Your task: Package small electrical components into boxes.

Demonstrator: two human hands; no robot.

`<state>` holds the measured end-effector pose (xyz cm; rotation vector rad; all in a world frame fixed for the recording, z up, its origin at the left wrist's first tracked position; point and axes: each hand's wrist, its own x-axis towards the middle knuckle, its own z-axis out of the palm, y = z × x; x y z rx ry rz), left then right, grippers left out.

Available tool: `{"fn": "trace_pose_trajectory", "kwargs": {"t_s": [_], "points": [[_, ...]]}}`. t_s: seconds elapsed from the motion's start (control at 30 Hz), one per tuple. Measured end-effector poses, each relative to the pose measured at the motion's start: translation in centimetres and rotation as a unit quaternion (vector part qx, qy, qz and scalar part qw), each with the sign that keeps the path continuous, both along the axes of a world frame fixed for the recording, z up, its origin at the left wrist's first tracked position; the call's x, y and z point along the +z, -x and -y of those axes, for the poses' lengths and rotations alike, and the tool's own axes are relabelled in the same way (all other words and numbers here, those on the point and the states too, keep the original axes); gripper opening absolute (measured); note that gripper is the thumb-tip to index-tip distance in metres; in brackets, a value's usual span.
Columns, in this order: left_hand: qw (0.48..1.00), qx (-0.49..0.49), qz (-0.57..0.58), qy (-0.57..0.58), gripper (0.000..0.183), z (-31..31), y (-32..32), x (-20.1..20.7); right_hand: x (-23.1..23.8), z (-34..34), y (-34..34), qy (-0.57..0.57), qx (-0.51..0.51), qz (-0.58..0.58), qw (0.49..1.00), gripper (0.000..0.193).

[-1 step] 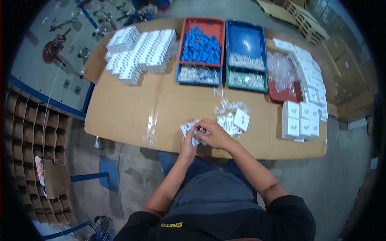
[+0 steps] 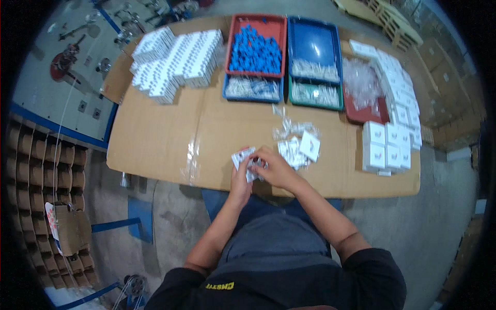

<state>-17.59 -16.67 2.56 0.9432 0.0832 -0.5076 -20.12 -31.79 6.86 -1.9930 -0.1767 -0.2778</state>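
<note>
Near the front edge of the table, my left hand [image 2: 239,182] is closed around a small white carton [image 2: 241,156] with dark printed marks. Over the carton's right side, the fingers of my right hand [image 2: 275,168] are bent and pinched together. A bit of clear or whitish material shows between the two hands, too small to make out. To the right of my right hand lies a pile of small white packets [image 2: 292,153], with a square white card [image 2: 310,146] on it. Clear plastic bags with small parts [image 2: 297,129] lie just behind.
A red tray of blue parts [image 2: 257,51] and a blue tray of white pieces [image 2: 315,70] stand at the back, above other trays. White boxes are stacked at the left [image 2: 178,62] and right [image 2: 387,147]. A red tray [image 2: 361,114] holds clear plastic bags [image 2: 361,85].
The table and its things sit slightly higher in the picture. Both hands keep nearly the same pose at the carton.
</note>
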Motion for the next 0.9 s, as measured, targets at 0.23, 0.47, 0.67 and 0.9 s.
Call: {"fn": "trace_pose_trajectory", "kwargs": {"t_s": [0.23, 0.47, 0.67, 0.9], "points": [[0.999, -0.043, -0.028, -0.017, 0.051, 1.6, 0.1, 1.0, 0.1, 1.5, 2.2, -0.101, -0.058, -0.122, 0.986, 0.013], [0.997, 0.057, 0.013, -0.055, 0.049, -0.3, -2.5, 1.2, -3.2, 8.4, 2.8, -0.107, -0.279, -0.082, 0.951, 0.013], [0.974, 0.096, 0.054, -0.197, 0.045, -2.4, -5.5, -1.0, -3.4, 11.4, 2.0, -0.036, -0.322, -0.103, 0.94, 0.019], [0.719, 0.092, 0.245, -0.644, 0.07, -3.9, -7.1, -3.0, -1.8, 8.5, -0.5, -0.027, -0.24, -0.121, 0.963, 0.021]]}}
